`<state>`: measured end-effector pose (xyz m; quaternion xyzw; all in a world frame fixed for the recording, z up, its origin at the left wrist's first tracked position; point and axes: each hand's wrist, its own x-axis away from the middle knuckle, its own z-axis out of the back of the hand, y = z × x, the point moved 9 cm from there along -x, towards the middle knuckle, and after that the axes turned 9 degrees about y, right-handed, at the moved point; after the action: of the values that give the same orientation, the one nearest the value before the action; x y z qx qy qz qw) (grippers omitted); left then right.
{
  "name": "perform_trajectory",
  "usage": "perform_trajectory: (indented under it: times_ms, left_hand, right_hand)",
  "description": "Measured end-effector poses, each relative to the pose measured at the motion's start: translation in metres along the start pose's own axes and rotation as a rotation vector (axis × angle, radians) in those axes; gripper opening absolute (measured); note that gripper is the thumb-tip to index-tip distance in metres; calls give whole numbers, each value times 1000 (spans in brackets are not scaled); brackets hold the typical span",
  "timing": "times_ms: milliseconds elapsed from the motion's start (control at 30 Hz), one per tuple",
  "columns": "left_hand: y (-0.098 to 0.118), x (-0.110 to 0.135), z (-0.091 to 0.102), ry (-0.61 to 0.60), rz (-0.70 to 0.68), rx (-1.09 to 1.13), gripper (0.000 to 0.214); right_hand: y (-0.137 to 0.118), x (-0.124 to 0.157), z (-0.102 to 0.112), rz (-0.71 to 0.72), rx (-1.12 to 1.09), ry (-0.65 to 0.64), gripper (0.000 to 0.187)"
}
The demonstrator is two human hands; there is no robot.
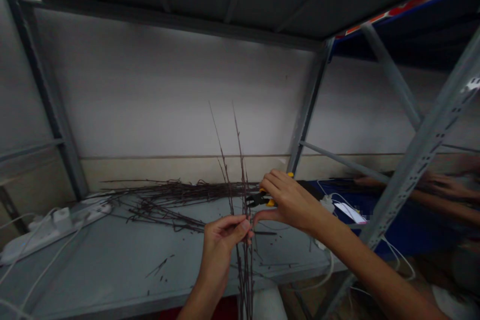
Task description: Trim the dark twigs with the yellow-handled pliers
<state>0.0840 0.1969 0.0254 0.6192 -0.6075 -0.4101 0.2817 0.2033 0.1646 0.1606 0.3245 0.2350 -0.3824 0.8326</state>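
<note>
Head view: the left hand is pinching upright dark twigs while the right hand is gripping yellow-handled cutters.

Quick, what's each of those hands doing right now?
Left hand: closed, holding thin upright twigs.
Right hand: closed, holding yellow-handled cutting pliers.

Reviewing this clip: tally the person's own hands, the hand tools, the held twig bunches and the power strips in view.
left hand: 1
right hand: 1
yellow-handled cutters: 1
twig bunch: 1
power strip: 1
Total: 5
</note>
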Motion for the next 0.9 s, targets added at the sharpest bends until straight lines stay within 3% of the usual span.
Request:
perform_trajectory:
  times_ms: [167, 333, 500, 567, 733, 800, 900]
  left_hand:
    - [4, 1, 0, -8, 13, 30, 25]
    - [3, 5, -3, 4, 52, 110, 24]
    - [-2, 4, 2, 78, 102, 179, 29]
    - [-2, 1, 8, 126, 104, 200, 31]
    - [-4, -4, 12, 139, 110, 150, 37]
    - [-4, -5, 11, 119, 85, 117, 37]
    - [-7, -5, 8, 98, 57, 84, 40]
  right_hand:
    - [-9, -2, -4, 128, 133, 57, 38]
    - [-17, 7, -13, 177, 113, 183, 15]
    - [-10, 16, -23, 81, 46, 259, 24]
    - [-2, 15, -25, -53, -70, 233, 24]
    - [27, 14, -25, -724, -572, 189, 32]
    - [21, 7, -26, -814, -753, 152, 31]
    - [13, -4, -27, -836, -863, 114, 31]
